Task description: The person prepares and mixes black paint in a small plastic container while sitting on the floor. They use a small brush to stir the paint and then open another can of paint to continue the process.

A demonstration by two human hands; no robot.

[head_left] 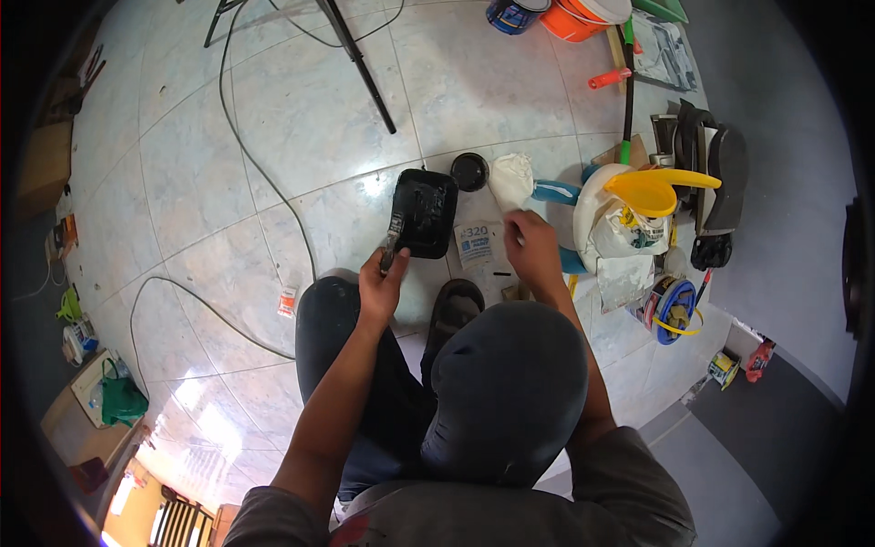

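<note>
My left hand (383,278) is closed on the dark handle of a paintbrush (395,228) and rests at the near edge of a black tray (428,205) with dark, glossy contents. A round black lid or shallow container (469,170) lies beside the tray's far right corner. My right hand (530,246) has its fingers curled at the lower edge of a crumpled white bag (510,178); what they hold, if anything, is hidden. Between my hands lies a printed sheet or flattened packet (474,251) on the tiles, just beyond my sandalled foot (456,308).
Black stand legs (360,68) and loose cables (239,137) are ahead and left. To the right are a white bucket (597,210) with a yellow funnel-like item (643,191), a blue-rimmed pail (674,310) and assorted tools against the wall. Paint pails (574,20) stand at the back.
</note>
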